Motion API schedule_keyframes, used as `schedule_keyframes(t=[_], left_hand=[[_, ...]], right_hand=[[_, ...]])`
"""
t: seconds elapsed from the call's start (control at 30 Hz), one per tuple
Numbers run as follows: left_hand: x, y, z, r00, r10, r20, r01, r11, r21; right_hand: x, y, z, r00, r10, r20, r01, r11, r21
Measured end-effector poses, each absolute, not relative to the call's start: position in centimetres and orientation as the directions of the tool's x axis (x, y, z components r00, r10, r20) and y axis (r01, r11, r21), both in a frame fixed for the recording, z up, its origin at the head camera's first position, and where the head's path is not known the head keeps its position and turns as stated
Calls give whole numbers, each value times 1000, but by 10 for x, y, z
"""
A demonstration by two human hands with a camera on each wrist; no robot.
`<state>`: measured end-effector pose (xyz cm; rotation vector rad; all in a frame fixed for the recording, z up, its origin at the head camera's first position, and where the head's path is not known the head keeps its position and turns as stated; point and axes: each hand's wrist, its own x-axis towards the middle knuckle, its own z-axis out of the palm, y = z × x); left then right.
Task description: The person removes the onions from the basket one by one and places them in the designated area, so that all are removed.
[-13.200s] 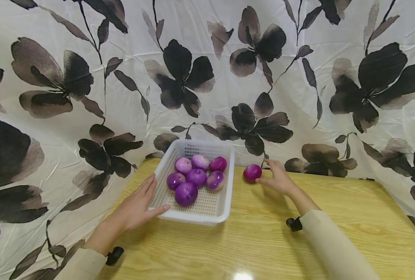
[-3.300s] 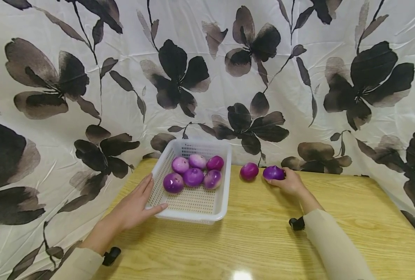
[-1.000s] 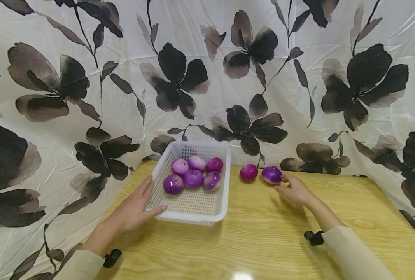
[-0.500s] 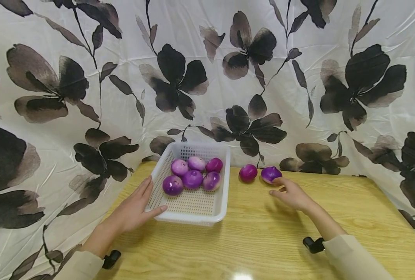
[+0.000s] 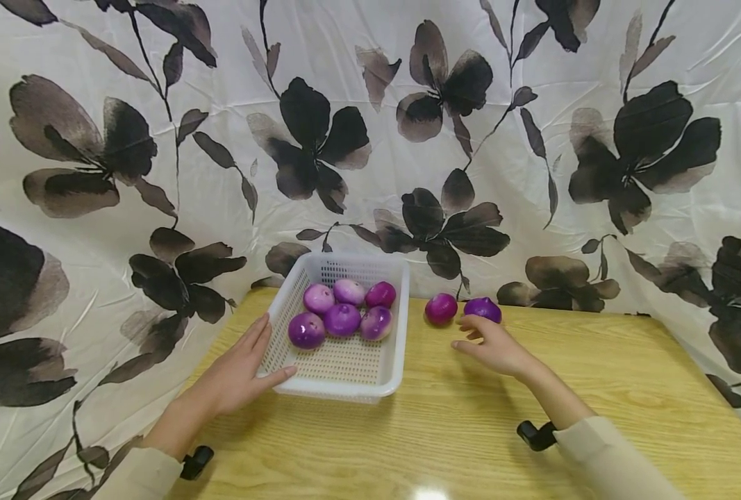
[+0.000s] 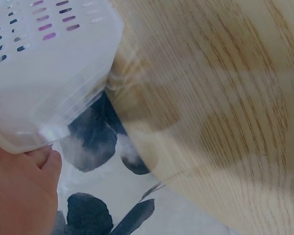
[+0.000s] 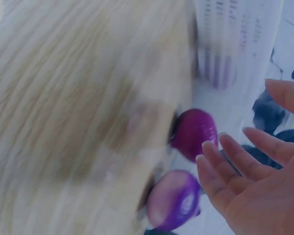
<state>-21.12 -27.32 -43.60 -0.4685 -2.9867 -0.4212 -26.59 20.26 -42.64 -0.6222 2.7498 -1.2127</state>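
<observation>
Several purple onions (image 5: 342,320) sit in a white slotted plastic basket (image 5: 392,361). My left hand (image 5: 229,371) rests on the basket's near left corner, fingers straight along its left side and thumb across the front rim. In the left wrist view the same hand (image 6: 22,191) lies against the basket's rim. Two onions are outside, side by side at the table's back edge: a magenta one (image 5: 441,309) and a violet one (image 5: 484,308) with a pointed top. My right hand (image 5: 498,347) hovers in front of them, holding nothing; its relaxed, spread fingers (image 7: 232,147) appear in the right wrist view.
The wood-grain table (image 5: 445,430) extends in front of the basket and to the right. A white curtain (image 5: 370,173) with dark flowers hangs directly behind the table and along its left side. Each wrist carries a small black camera (image 5: 535,435).
Since 3.3 s ago, my right hand has let go of the violet onion and moved left and nearer. Earlier, that onion was apparently in the basket's front. My left hand has stayed on the basket.
</observation>
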Motion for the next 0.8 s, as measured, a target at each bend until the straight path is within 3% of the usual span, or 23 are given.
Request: schedule_keyframes(t=[0.3,0.8], left_hand=[[-211,-273,-434,-949,288,130,313,911,269],[-209,-272,-435,-950,284,128,309,911,273]], right_hand=[[-269,179,-420,-852,-482,202,-478,562,-675],[-270,146,-402,-801,-553,231,-553,533,-641]])
